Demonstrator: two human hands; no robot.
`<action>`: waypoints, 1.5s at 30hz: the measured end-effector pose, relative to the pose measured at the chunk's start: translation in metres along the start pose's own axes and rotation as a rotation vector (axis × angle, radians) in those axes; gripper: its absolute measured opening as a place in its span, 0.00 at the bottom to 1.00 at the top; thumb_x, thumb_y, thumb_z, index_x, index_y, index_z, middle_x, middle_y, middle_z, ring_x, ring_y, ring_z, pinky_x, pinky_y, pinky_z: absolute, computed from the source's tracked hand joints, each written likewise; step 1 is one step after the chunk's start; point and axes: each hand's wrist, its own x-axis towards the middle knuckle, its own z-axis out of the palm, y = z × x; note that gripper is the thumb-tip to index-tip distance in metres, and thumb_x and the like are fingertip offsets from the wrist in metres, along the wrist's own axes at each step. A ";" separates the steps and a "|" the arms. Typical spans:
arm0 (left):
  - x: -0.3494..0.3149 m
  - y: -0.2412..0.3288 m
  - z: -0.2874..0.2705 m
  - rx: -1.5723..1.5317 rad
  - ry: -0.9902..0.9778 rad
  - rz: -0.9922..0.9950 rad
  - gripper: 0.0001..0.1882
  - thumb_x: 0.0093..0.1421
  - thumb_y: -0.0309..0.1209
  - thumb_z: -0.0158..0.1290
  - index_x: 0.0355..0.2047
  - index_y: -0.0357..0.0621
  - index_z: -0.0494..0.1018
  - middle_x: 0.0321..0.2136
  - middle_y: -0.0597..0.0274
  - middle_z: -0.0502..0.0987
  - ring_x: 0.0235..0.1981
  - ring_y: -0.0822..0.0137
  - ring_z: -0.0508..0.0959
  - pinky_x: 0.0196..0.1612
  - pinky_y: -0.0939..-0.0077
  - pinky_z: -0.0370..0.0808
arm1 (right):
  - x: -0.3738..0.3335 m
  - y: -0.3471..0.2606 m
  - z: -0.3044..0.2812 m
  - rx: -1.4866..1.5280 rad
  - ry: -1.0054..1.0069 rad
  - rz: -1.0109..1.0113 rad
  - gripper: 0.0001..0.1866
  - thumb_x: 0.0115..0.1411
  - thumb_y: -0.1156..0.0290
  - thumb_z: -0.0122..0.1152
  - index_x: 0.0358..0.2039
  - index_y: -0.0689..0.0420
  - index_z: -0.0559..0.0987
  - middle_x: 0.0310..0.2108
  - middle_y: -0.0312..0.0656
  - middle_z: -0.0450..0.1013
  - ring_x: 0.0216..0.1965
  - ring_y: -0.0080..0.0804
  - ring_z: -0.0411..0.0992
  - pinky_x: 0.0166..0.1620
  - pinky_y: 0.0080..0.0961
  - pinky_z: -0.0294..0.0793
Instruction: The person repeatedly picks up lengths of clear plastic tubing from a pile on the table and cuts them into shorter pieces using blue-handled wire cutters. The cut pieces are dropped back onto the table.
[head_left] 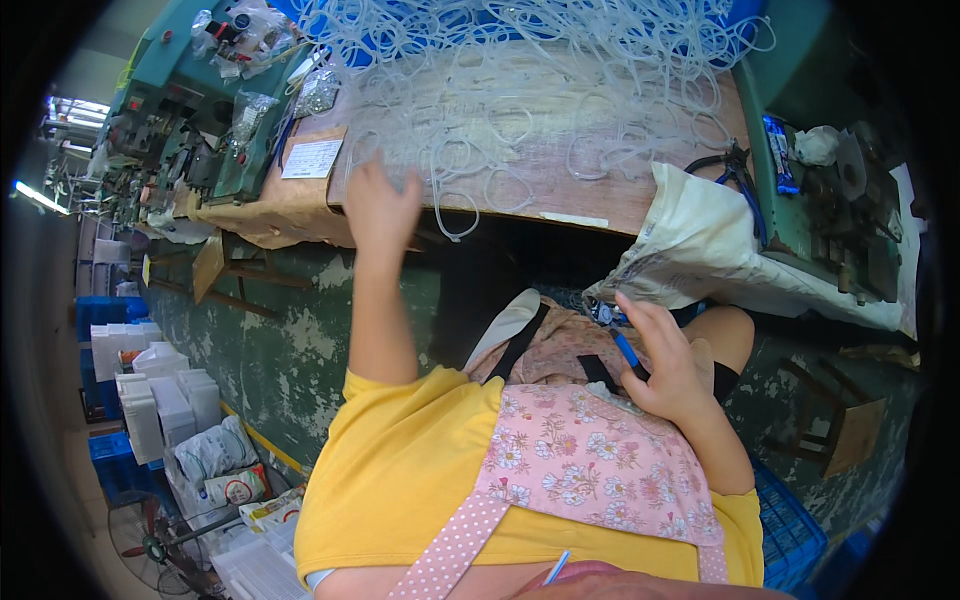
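Observation:
My left hand (382, 205) reaches over the front edge of the wooden worktop (520, 200), slightly blurred. Its thumb stands apart from its fingers, and I see nothing held between them. Close by on the worktop are loops of thin clear tubing (455, 190), one hanging over the edge. Above my lap, my right hand (668, 365) is closed around blue-handled pliers (625, 348), whose metal head points up and left. Part of the handles is hidden by the palm. A pink floral apron (590, 440) lies under this hand.
A large tangle of clear tubing (540, 30) fills the blue bin at the back. Black-and-blue pliers (738, 170) lie at the right beside a white cloth sack (690, 230) draped over the edge. Green machines (850, 215) flank the worktop. A paper slip (312, 158) lies left.

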 end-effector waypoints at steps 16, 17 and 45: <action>0.025 0.052 -0.009 -0.230 0.164 0.135 0.31 0.63 0.36 0.46 0.60 0.24 0.58 0.53 0.29 0.65 0.51 0.35 0.69 0.53 0.53 0.69 | -0.010 0.011 0.006 0.451 0.036 0.232 0.37 0.58 0.75 0.56 0.67 0.59 0.55 0.56 0.50 0.64 0.53 0.38 0.69 0.55 0.33 0.69; 0.035 0.056 -0.003 -0.413 0.179 0.067 0.30 0.64 0.37 0.45 0.60 0.27 0.58 0.52 0.32 0.67 0.49 0.39 0.70 0.52 0.54 0.69 | -0.009 0.013 0.008 0.628 0.081 0.302 0.38 0.58 0.75 0.56 0.68 0.59 0.54 0.56 0.49 0.64 0.53 0.38 0.69 0.54 0.33 0.69; -0.075 0.174 -0.066 -2.584 -0.215 -0.104 0.38 0.64 0.47 0.43 0.70 0.48 0.45 0.39 0.54 0.66 0.32 0.65 0.69 0.48 0.61 0.69 | 0.017 -0.033 -0.012 -0.219 0.127 -0.174 0.41 0.38 0.72 0.67 0.59 0.51 0.72 0.46 0.43 0.67 0.35 0.40 0.67 0.39 0.34 0.71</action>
